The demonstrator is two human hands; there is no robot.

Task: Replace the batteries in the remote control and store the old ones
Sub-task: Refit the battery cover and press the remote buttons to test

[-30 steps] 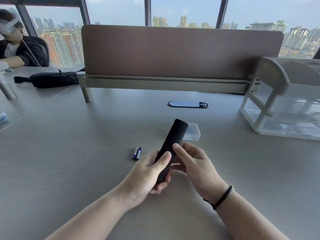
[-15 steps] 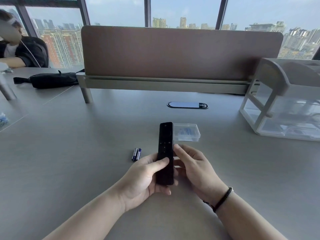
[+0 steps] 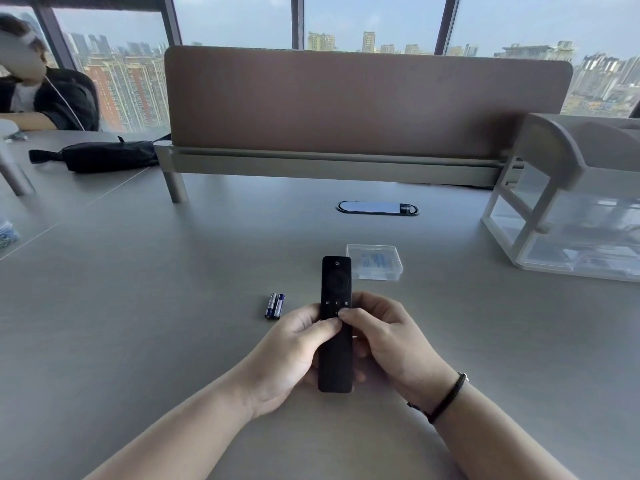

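Soft daylight from the windows point(image 3: 367, 19) behind, faint shadows, wide-angle bending at edges, slight blur at the sides

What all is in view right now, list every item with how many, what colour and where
remote control: one, black, button side up, held in both hands above the desk
batteries: two, blue and silver, side by side on the desk left of the remote
plastic case: one, clear, lid shut, just beyond the remote to its right
desk: grey
cable port: one, oval, mid desk
divider panel: one, brown, far edge
drawer unit: one, white and clear, far right
pouch: one, black, far left
another person: far left
left hand: grips the remote
right hand: grips the remote; dark bracelet
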